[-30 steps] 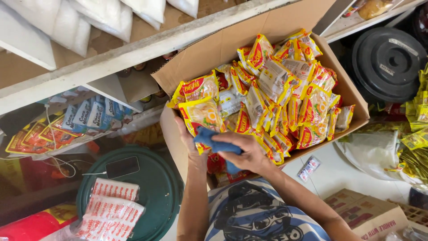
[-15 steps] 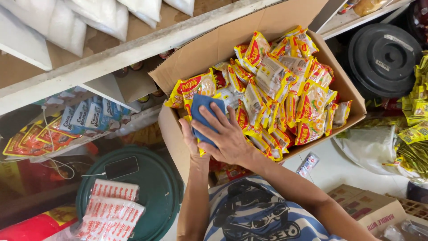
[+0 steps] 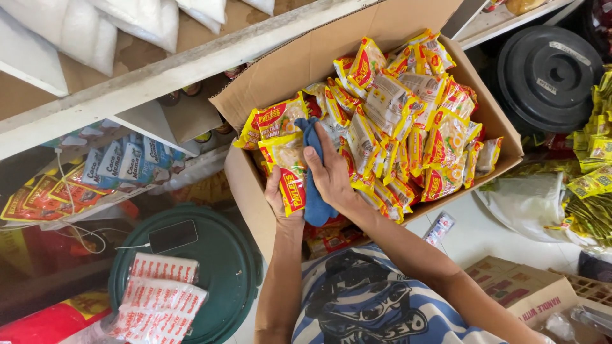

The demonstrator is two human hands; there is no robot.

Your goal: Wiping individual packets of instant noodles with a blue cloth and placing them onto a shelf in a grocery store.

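While the cardboard box [image 3: 382, 38] sits tilted against the shelf edge [image 3: 159, 76], packed with yellow-and-red noodle packets [image 3: 414, 127], the left hand [image 3: 280, 197] grips one such packet [image 3: 287, 167] at its lower end, at the box's near-left corner, thumb over the front face. The right hand [image 3: 331, 175] lies with fingers spread, pressing a blue cloth [image 3: 313, 191] against that packet; the cloth hangs limp below the palm. In my judgement the packet is light, its film slick and crinkly, and its contents brittle, so it is best held by the sealed end or flat across both faces rather than squeezed mid-body. The cloth is soft and bunches readily. A green bin lid [image 3: 229, 267] below carries a phone [image 3: 172, 236] and white packets [image 3: 159, 299].
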